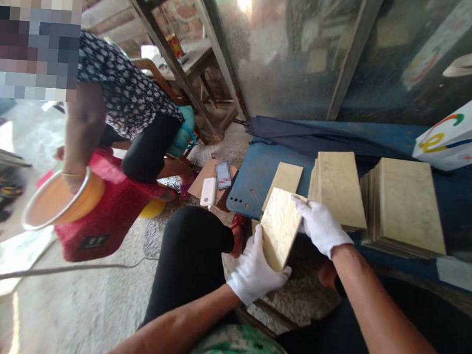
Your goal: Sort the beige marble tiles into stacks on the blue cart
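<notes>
Both my hands wear white gloves and hold a rectangular pale wooden board (280, 223) between them, tilted above my lap. My left hand (257, 270) grips its near lower end, thumb along the left edge. At the upper right edge, my right hand (320, 224) has its fingers closed on the same board. Just behind it, another pale board (287, 178) lies on the blue bench (249, 172). To the right stand a stack of boards (337, 187) and a second, larger stack (409, 205).
A person (132, 94) sits at the left with a hand in an orange basin (67, 200) over a red cloth (112, 217). A phone (223, 175) and white device (208, 191) lie on a cardboard box (199, 180). A folded umbrella (303, 137) and white bag (461, 133) are behind the stacks.
</notes>
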`<state>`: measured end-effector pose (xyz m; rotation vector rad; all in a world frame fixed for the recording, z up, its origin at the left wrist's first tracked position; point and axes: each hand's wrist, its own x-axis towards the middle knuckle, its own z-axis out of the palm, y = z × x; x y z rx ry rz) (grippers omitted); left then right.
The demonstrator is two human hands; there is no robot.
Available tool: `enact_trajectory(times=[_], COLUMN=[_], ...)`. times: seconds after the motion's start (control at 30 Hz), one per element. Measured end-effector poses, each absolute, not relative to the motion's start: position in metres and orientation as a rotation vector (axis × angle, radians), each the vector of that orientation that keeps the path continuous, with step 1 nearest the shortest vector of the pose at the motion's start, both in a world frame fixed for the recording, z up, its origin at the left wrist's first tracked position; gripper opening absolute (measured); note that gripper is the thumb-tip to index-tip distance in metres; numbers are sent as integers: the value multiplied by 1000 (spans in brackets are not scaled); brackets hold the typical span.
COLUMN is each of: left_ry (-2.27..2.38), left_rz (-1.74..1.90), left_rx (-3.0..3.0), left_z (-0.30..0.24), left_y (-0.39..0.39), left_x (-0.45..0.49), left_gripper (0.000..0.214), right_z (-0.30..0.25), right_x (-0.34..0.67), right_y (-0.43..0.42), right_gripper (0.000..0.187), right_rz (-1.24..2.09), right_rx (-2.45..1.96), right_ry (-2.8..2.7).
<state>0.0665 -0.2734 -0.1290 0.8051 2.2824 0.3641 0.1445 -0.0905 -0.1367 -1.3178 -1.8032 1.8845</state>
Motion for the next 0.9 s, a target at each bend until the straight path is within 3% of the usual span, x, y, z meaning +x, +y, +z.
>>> enact_trajectory(times=[0.17, 0.27, 0.4, 0.57, 0.77, 0.9], left_ry=[2275, 2379, 2405, 1940, 1680, 1623], left_rz=[335, 363, 293, -222, -539, -554], left_rx=[744, 804, 1377, 1626, 1554, 1560], left_z=[-124, -104, -76, -52, -51, -64], left_y=[-261, -242, -213, -183, -174, -188], left_x=[52, 27, -9, -26, -25, -30], left_gripper=[135, 113, 75, 46, 34, 25], right_z=[-131, -116, -104, -111, -126, -134], right_x=[145, 143, 140, 136, 135, 136], right_y=[-98, -106, -117, -129, -145, -157], right_gripper=[60, 48, 35, 35, 32, 31], right_rz=[1858, 1798, 1781, 1796, 1950, 2008], right_rx=[-1375, -1347, -1278, -1237, -1083, -1014], right_ry=[-1894, -2038, -2155, -2245, -2222, -2217])
